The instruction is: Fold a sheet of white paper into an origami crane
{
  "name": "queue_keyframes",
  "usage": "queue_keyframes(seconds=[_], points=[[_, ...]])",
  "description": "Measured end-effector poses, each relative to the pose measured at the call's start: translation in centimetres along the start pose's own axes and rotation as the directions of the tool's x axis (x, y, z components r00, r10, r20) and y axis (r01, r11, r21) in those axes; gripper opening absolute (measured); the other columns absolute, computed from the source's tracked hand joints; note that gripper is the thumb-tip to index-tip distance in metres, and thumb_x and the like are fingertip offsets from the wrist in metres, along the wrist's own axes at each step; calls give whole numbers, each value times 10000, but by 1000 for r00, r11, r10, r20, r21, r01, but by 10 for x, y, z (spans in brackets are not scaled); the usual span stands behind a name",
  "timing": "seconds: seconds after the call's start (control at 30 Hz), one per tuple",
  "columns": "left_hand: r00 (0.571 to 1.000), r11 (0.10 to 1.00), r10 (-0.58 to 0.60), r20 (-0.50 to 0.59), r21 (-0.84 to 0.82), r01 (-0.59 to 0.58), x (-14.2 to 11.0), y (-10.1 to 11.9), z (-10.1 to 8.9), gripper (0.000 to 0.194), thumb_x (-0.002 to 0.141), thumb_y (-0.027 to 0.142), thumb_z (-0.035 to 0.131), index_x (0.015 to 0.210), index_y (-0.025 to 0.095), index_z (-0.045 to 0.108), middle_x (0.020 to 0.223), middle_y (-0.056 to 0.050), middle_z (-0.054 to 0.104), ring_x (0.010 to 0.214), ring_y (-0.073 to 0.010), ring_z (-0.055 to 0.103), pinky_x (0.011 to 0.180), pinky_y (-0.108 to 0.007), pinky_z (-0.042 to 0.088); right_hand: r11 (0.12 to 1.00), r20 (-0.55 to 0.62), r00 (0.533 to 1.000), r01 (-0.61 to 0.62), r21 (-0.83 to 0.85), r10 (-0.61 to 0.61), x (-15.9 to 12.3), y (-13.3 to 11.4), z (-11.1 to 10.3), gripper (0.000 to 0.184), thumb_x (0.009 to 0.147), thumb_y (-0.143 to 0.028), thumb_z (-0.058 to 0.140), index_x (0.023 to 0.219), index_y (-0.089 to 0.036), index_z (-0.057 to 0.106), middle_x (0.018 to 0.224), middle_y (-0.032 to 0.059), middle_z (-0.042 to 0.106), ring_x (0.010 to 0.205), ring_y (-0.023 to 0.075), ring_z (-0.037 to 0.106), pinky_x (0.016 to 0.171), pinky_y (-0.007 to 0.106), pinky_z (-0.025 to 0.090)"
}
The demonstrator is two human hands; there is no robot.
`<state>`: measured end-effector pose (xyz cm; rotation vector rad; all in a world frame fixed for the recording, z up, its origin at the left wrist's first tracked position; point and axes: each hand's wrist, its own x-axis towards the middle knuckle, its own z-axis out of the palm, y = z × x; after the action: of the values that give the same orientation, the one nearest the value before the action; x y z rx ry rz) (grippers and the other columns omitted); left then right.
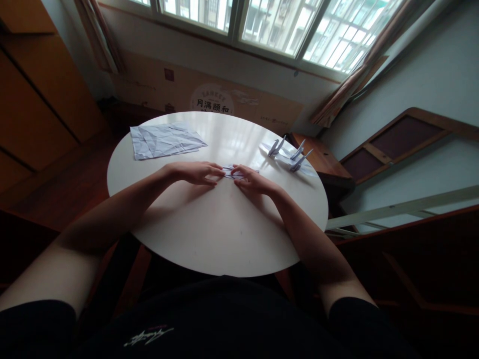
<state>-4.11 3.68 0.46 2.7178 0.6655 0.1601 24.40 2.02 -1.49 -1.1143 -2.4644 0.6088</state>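
Note:
A small piece of folded white paper (pixel 229 172) lies low on the round white table (pixel 224 224), between my two hands. My left hand (pixel 198 173) comes in from the left, its fingertips holding the paper's left end against the tabletop. From the other side my right hand (pixel 252 180) grips the paper, with bent fingers over it and the thumb at its near edge. Parts of the paper are hidden under the right fingers, so its exact folded shape cannot be made out.
Creased white sheets (pixel 164 141) lie at the table's back left. Several folded paper cranes (pixel 295 160) stand at the right near the rim. Beyond the table are a wooden cabinet (pixel 48 89), a barred window (pixel 277 25) and a low wooden stand (pixel 318 159).

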Motion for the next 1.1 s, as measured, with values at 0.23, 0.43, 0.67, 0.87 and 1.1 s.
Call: queue_keyframes(seconds=[0.23, 0.43, 0.67, 0.87, 1.1], points=[[1000, 1000, -1, 2, 14, 1, 0, -1, 1, 508, 1002, 319, 606, 1493, 211, 534, 1549, -122, 489, 1378, -273, 512, 1149, -326, 375, 1000, 11, 1000, -1, 9, 1, 0, -1, -1, 355, 897, -312, 610, 1238, -217, 634, 1468, 148, 559, 1351, 307, 545, 1145, 514, 399], [1000, 1000, 12, 10, 13, -12, 1, -1, 0, 503, 1012, 334, 588, 1496, 214, 528, 1551, -123, 489, 1377, -265, 512, 1142, -326, 374, 999, 3, 1000, 16, 39, -16, 0, 0, -2, 352, 884, -340, 618, 1212, -214, 640, 1414, 145, 595, 1308, 302, 570, 1132, 523, 404], [1000, 1000, 17, 6, 3, -17, 1, 4, -3, 480, 995, 296, 597, 1461, 188, 560, 1507, -135, 531, 1329, -268, 550, 1111, -320, 400, 998, 6, 1000, 21, 58, -22, -2, -3, -2, 347, 882, -329, 608, 1205, -207, 629, 1413, 160, 591, 1357, 306, 532, 1134, 525, 392], [1000, 999, 16, 10, -28, -16, 1, 8, -4, 426, 988, 271, 583, 1404, 182, 609, 1464, -115, 563, 1285, -251, 580, 1084, -288, 411, 998, 16, 1000, 3, 64, -4, -3, -4, -3, 343, 882, -321, 606, 1201, -199, 626, 1437, 165, 572, 1406, 307, 496, 1152, 517, 374], [999, 1000, -4, 32, -20, 5, 1, 6, -4, 471, 989, 310, 583, 1440, 174, 573, 1477, -121, 547, 1275, -246, 584, 1080, -276, 411, 997, 9, 1000, 10, 77, -10, -3, -4, -3, 322, 888, -318, 608, 1193, -213, 625, 1436, 160, 581, 1444, 298, 462, 1160, 512, 372]])
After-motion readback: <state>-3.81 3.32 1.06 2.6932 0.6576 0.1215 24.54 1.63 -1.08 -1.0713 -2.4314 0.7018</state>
